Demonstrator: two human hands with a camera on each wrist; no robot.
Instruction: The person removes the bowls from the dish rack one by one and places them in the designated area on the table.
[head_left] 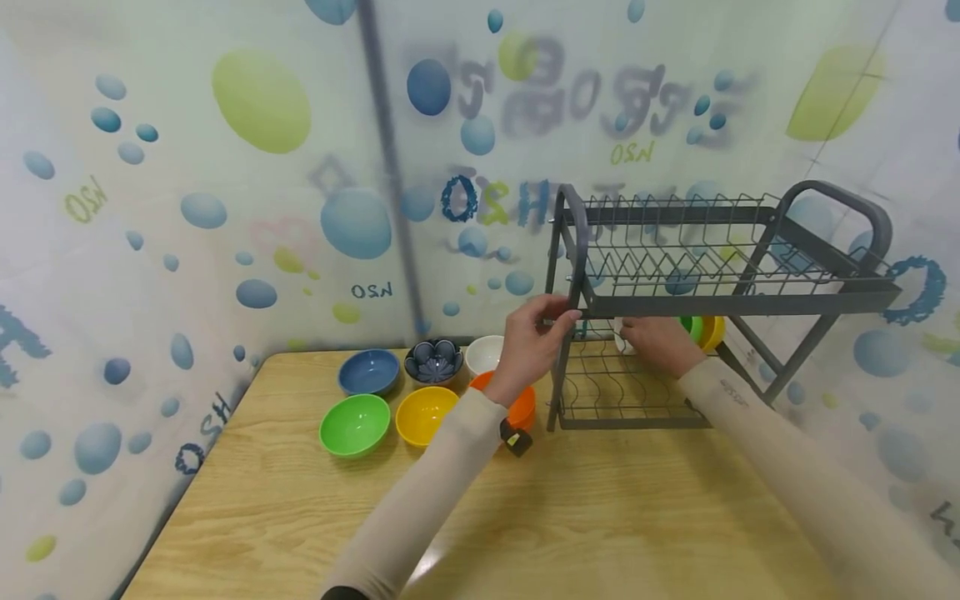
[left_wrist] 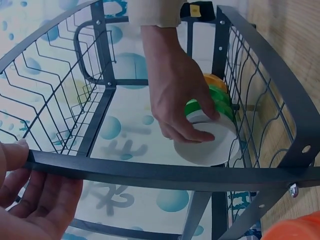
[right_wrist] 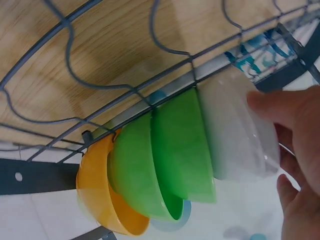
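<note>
My right hand (head_left: 660, 340) reaches into the lower tier of a dark grey two-tier dish rack (head_left: 738, 306). It grips a white bowl (right_wrist: 235, 130) that stands on edge against the wires, thumb on the outside and fingers at the rim. Beside that bowl in the right wrist view, two green bowls (right_wrist: 175, 150) and a yellow-orange bowl (right_wrist: 95, 180) stand tilted in a row. At the rack's left end, my left hand (head_left: 528, 346) holds the frame; in the left wrist view its thumb lies over the dark bar (left_wrist: 145, 169) and the fingers curl below.
Left of the rack, bowls sit on the wooden table (head_left: 247, 500): blue (head_left: 369, 372), dark flower-shaped (head_left: 433, 362), white (head_left: 483, 354), green (head_left: 355, 426), yellow (head_left: 426, 415) and orange (head_left: 522, 410). A patterned curtain (head_left: 285, 200) hangs behind. The rack's upper tier overhangs my right hand.
</note>
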